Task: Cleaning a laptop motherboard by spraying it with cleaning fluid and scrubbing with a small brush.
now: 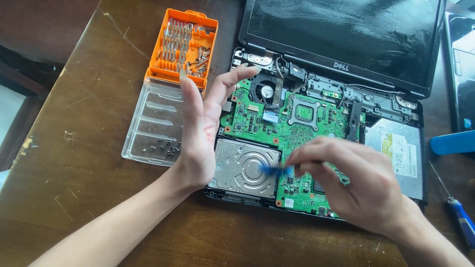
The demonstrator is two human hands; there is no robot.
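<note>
Head view: right hand [346, 183] pinches a small blue tool [271, 169], tip over the silver hard drive [243, 168] at the opened laptop's [321, 123] front-left corner; left hand [200, 128] hovers open, fingers spread, holding nothing, just left of the laptop. The tool looks light and thin, best pinched near its end; the bare green board [277, 123] looks fragile. Left of the laptop on the scratched brown counter [74, 188] sits an orange bit case [184, 47]; a blue-handled screwdriver [457, 210] lies to its right.

The left hand [200, 133] is raised edge-on, fingers [188, 94] straight and spread, holding nothing. The right hand [346, 183] lies palm down, fingertips [297, 160] pinched together.
</note>
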